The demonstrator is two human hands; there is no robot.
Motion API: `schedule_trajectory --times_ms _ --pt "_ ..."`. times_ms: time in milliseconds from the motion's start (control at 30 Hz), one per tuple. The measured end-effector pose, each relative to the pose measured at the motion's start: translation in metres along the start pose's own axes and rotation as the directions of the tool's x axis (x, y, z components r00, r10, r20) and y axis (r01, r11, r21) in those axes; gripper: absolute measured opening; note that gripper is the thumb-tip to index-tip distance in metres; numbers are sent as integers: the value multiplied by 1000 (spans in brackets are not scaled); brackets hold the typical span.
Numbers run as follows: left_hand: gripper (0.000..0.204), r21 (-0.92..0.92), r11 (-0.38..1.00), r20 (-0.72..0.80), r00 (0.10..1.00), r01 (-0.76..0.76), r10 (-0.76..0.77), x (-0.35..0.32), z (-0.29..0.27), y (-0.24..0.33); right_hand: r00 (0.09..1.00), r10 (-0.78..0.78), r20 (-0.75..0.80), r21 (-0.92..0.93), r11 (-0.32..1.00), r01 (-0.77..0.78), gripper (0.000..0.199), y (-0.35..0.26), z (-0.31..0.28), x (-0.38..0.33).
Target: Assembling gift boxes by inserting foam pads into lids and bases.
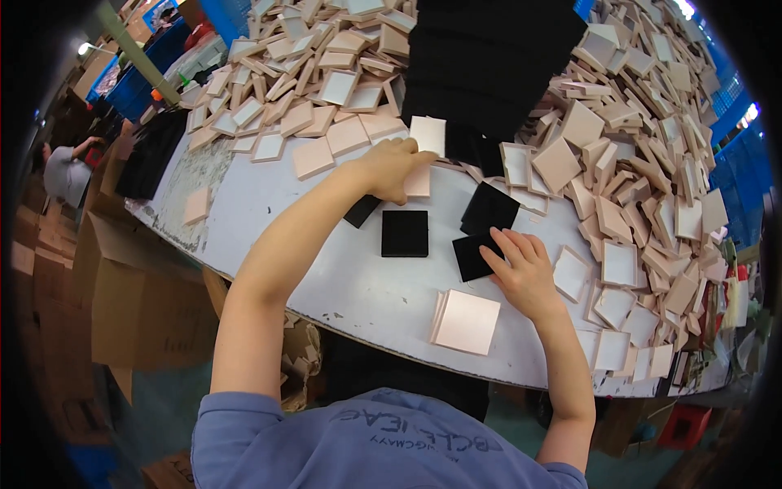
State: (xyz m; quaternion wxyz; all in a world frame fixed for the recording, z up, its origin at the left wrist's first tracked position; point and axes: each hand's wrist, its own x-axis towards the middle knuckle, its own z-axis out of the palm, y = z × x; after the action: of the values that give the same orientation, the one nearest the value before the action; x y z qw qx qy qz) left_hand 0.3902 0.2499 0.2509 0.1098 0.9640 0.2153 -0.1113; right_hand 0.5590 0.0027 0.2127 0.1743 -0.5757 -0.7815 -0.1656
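Observation:
My left hand (394,169) reaches to the far middle of the table, its thumb and fingers closed round a small pale pink box piece (418,182). Just beyond the fingers is another pale piece (428,134). A black square block (405,233) lies in front of this hand, and part of a black pad (361,211) shows beneath the wrist. My right hand (524,269) has its thumb and fingertips at the edge of a black square pad (471,257), which its fingers partly cover. A second black pad (489,208) lies just beyond, touching or overlapping it.
Pale pink boxes and lids are heaped at the back left (326,73) and along the right (615,163). A tall black stack (489,65) stands between them. Near the table's front edge sits a short stack of pink squares (466,323). A cardboard carton (147,301) is at the left.

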Motion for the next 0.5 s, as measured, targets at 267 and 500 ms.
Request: schedule_trajectory --times_ms 267,500 --pt "60 -365 532 -836 520 -764 173 -85 32 72 999 -38 15 -8 999 38 33 3 6 -20" --pt "43 -438 477 -684 626 -762 373 -102 124 133 999 33 8 91 995 -33 40 0 2 -20"
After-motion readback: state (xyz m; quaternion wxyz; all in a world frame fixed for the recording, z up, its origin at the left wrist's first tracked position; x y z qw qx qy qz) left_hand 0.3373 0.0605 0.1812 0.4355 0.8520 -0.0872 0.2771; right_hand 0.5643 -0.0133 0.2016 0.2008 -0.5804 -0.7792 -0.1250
